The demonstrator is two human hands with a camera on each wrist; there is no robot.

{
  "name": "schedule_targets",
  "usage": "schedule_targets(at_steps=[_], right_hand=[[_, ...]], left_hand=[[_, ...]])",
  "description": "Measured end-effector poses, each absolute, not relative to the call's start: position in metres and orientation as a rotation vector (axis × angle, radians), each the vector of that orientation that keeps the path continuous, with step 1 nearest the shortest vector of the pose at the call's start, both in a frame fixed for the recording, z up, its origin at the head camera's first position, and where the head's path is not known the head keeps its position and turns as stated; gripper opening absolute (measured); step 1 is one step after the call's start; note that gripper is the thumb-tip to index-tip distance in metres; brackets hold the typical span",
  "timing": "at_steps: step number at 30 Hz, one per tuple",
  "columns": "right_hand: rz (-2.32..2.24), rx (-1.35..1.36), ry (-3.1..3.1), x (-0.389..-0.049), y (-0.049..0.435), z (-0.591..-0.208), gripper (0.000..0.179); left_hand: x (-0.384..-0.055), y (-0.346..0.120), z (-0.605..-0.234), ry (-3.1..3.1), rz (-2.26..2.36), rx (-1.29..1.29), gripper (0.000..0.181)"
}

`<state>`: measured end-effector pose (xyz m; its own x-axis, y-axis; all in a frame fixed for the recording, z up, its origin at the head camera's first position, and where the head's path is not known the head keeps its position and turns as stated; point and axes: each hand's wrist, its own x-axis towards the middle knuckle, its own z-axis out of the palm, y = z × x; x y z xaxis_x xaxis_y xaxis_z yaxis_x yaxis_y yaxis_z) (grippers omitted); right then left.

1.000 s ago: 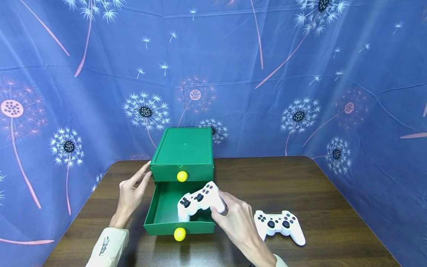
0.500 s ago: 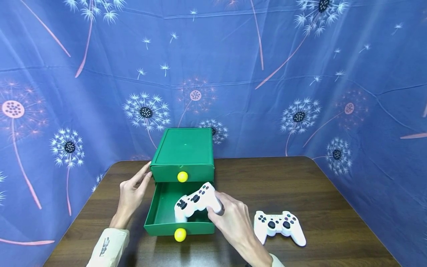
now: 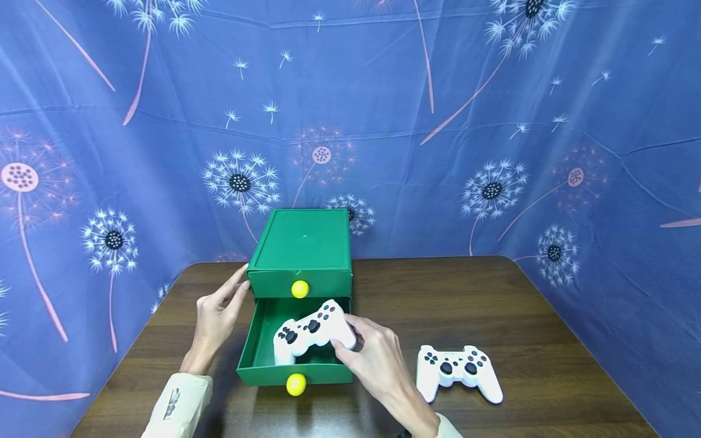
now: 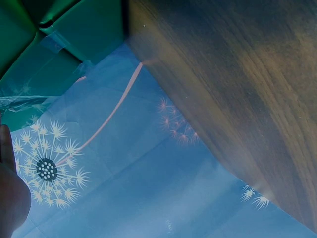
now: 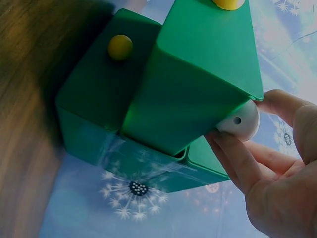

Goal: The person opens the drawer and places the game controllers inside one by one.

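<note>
A white game controller [image 3: 322, 333] is tilted over the pulled-out lower drawer [image 3: 323, 375] of a small green cabinet [image 3: 306, 240]. My right hand [image 3: 378, 359] pinches its right grip between thumb and fingers, and its left grip dips behind the drawer's front wall. In the right wrist view, the rounded white end of the controller [image 5: 246, 124] shows between the thumb and fingers beside the drawer wall. My left hand [image 3: 213, 322] reaches the cabinet's left side, with extended fingertips touching near the upper drawer's corner. Only a dark edge of the left hand [image 4: 12, 198] appears in the left wrist view.
Another white controller [image 3: 458, 363] lies on the brown wooden table [image 3: 438, 298], right of my right hand. Yellow ball knobs mark the closed upper drawer [image 3: 328, 283] and the lower one. A blue dandelion-print cloth [image 3: 383, 152] hangs behind the table.
My right hand has moved left with the controller, bringing it further over the lower drawer. The left hand, the cabinet and the other controller have stayed in place.
</note>
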<state>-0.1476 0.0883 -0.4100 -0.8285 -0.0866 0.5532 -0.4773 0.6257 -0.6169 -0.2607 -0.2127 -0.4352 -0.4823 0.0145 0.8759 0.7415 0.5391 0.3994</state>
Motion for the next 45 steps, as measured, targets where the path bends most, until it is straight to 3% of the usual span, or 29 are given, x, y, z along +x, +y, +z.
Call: schedule_targets(at_steps=[26, 37, 45], right_hand=[[0.978, 0.557, -2.379, -0.158, 0.086, -0.419, 0.041], [1.105, 0.651, -2.242, -0.158, 0.090, -0.422, 0.028], [1.046, 0.899, -1.933, -0.155, 0.090, -0.429, 0.016]], left_hand=[[-0.260, -0.216, -0.435, -1.899, -1.049, -0.631, 0.048], [-0.260, -0.216, -0.434, -1.897, -1.038, -0.646, 0.051], [-0.261, -0.215, -0.434, -1.887, -1.025, -0.644, 0.050]])
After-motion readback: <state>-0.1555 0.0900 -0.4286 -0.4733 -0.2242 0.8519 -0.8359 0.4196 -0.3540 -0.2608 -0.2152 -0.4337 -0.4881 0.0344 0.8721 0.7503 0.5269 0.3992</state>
